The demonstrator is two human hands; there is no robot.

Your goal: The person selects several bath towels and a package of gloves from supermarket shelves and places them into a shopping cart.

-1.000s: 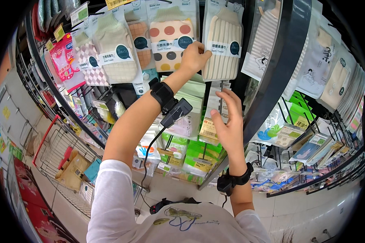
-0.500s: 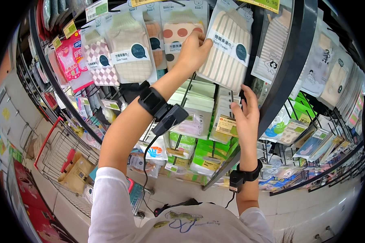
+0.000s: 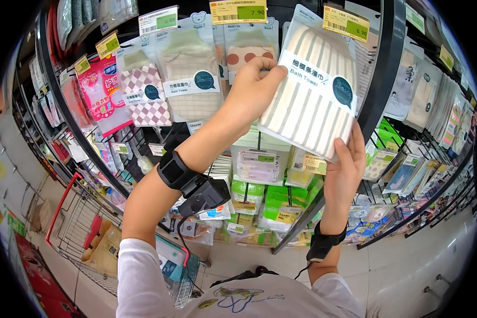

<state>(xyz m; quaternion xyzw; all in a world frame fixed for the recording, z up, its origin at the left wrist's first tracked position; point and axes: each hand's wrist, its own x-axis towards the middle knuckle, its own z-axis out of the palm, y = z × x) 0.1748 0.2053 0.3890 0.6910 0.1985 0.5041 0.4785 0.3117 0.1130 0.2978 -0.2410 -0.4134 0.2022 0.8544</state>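
Note:
A packaged bath towel [image 3: 308, 98] with cream and grey stripes hangs near the top of a shop rack. My left hand [image 3: 253, 87] pinches its upper left edge. My right hand [image 3: 345, 169] holds its lower right corner from below, fingers up along the pack. Each wrist carries a black strap; the left one has a small black device [image 3: 199, 192] with a cable.
More packaged towels hang to the left: a beige one [image 3: 188, 79], a checked one [image 3: 146, 95], a dotted one [image 3: 244, 53]. Price tags [image 3: 237, 10] sit above. Lower shelves hold green and white packs [image 3: 273, 204]. A wire shopping cart [image 3: 85, 233] stands at lower left.
Both hands have risen and come closer to the camera. The right hand, earlier below the striped towel pack, now grips its lower corner, and the pack is tilted outward.

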